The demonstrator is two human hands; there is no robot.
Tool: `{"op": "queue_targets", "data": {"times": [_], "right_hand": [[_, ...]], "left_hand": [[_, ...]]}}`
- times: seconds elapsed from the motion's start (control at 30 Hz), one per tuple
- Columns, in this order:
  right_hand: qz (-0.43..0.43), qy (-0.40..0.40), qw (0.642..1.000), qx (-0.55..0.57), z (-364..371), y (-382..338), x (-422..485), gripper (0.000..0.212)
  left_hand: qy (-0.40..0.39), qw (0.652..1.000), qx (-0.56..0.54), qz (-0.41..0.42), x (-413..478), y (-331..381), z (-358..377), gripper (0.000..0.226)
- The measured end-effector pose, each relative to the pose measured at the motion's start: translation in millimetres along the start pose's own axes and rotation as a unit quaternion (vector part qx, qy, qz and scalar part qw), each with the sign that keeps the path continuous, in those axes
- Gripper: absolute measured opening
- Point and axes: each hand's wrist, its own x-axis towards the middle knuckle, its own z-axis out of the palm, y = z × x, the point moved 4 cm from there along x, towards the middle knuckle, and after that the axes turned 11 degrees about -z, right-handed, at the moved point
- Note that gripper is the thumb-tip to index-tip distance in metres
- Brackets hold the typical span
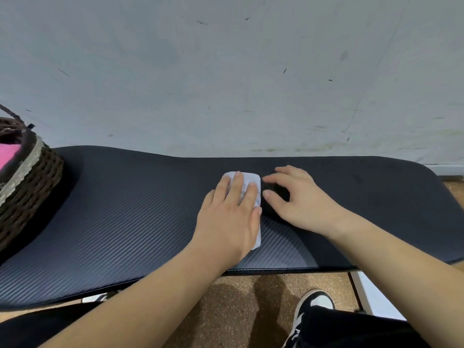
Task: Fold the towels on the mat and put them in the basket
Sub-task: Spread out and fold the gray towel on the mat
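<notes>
A small white towel [251,182], folded into a narrow strip, lies on the black ribbed mat [125,212] near its middle. My left hand [231,212] presses flat on the towel with straight fingers and covers most of it. My right hand [298,199] hovers just right of the towel over the mat, fingers loosely curved and holding nothing. A dark woven basket [30,187] with a pale rim band stands at the mat's far left; a pink cloth [8,153] shows inside it.
A scuffed pale wall [226,71] rises directly behind the mat. Below the mat's front edge are a cork-brown floor [231,310], my black-and-white shoe [311,307] and dark trouser legs. A white frame leg [361,292] stands at lower right.
</notes>
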Motion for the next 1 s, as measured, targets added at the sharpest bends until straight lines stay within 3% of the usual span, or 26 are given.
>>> {"op": "queue_targets", "data": {"times": [0.13,0.2,0.27,0.37,0.5,0.67,0.73,0.9,1.0], "right_hand": [[-0.001,-0.016,0.999,0.05,11,-3,11,0.043],[0.008,-0.017,0.998,0.058,16,1,18,0.038],[0.004,-0.014,0.999,0.039,15,2,23,0.039],[-0.002,-0.014,0.999,0.035,12,0,24,0.027],[0.0,-0.02,0.999,0.026,8,-1,21,0.025],[-0.018,-0.074,0.995,0.062,-7,-20,12,0.09],[-0.072,-0.098,0.991,0.056,-8,-37,8,0.097],[-0.089,-0.103,0.985,0.109,-5,-78,3,0.048],[-0.064,-0.066,0.979,0.181,-7,-105,4,0.04]], "left_hand": [[0.0,0.998,-0.045,0.039,0,-3,-8,0.063],[0.013,0.991,-0.132,-0.001,-3,-12,-19,0.055],[0.014,0.985,-0.153,-0.079,-6,-24,-29,0.056],[-0.087,0.974,-0.107,-0.182,-6,-36,-31,0.062],[-0.167,0.936,-0.23,-0.206,-2,-31,-26,0.054],[-0.181,0.925,-0.292,-0.164,-4,-39,-42,0.04],[-0.185,0.923,-0.312,-0.13,-8,-52,-54,0.035],[-0.145,0.914,-0.361,-0.116,-36,-91,-85,0.034],[-0.134,0.912,-0.363,-0.132,-55,-115,-94,0.042]]}}
